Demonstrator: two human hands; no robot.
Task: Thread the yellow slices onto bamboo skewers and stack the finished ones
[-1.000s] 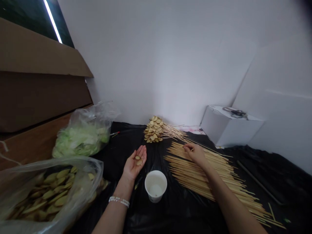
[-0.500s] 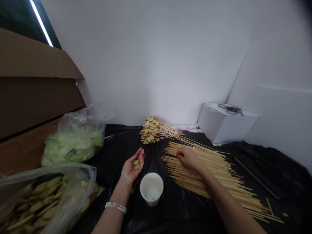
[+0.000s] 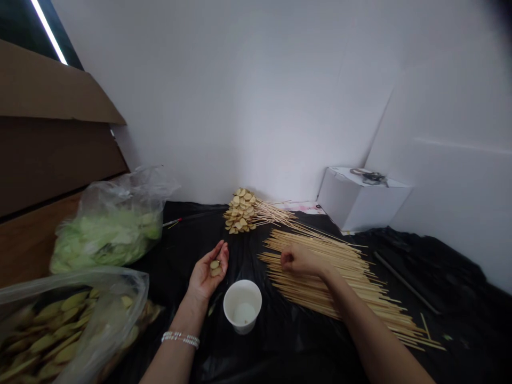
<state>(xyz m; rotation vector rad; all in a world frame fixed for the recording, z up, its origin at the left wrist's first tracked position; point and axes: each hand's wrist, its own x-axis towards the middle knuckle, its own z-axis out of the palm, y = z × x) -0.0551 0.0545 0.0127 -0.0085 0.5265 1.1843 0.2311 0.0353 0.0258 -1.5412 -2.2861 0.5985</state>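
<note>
A few round, yellowish slices, which look like potato, lie in the cupped palm of my left hand, its fingers curled up around them. My right hand is over the wide spread of wooden skewers, near their left ends. Its fingers are pinched together, and whether a skewer is between them is hidden. Between my forearms stands a white cup with a small bit at its bottom. Beyond my hands lies a heap of skewered slices, their sticks pointing right.
At the lower left, an open plastic bag holds many slices. Behind it sits a clear bag of pale green vegetables. Black plastic sheeting covers the work surface. A white box stands at the back right, and a cardboard box at left.
The whole view has shifted slightly, so everything sits a little further left. My left hand still cradles the slices, and my right hand stays over the skewers with its fingers closed.
</note>
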